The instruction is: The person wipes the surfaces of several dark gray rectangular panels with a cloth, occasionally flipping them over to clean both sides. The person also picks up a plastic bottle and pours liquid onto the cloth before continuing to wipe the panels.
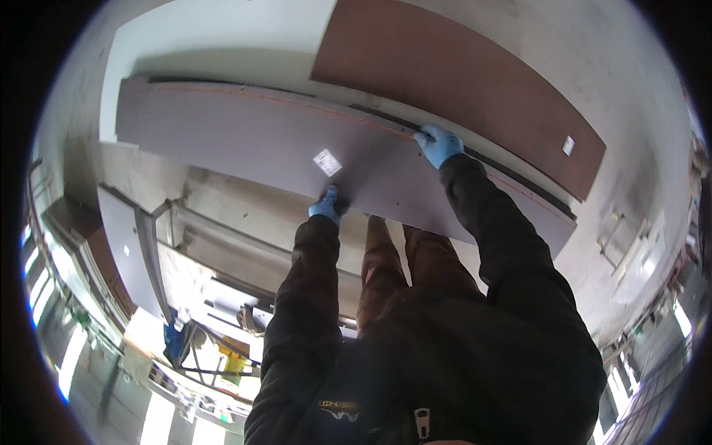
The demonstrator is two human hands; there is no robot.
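A long grey panel (245, 122) with a small white label (326, 162) stretches across in front of me, and reddish-brown marks run along its far edge. My left hand (327, 205), in a blue glove, is closed on the near edge with the thumb on the upper face. Closed over the far edge, right of the middle, is my right hand (440, 145), gloved in blue too. Some of its fingertips are hidden. Dark strips of other board show just beyond the panel's far edge. My legs stand close to the near edge.
Beyond the grey panel lie a reddish-brown panel (460, 74) with a label and a pale sheet (215, 37). At left are a metal frame (222, 226), an upright grey board (130, 248) and several stacked boards. Equipment clutters the lower left; a wire rack (621, 237) stands at right.
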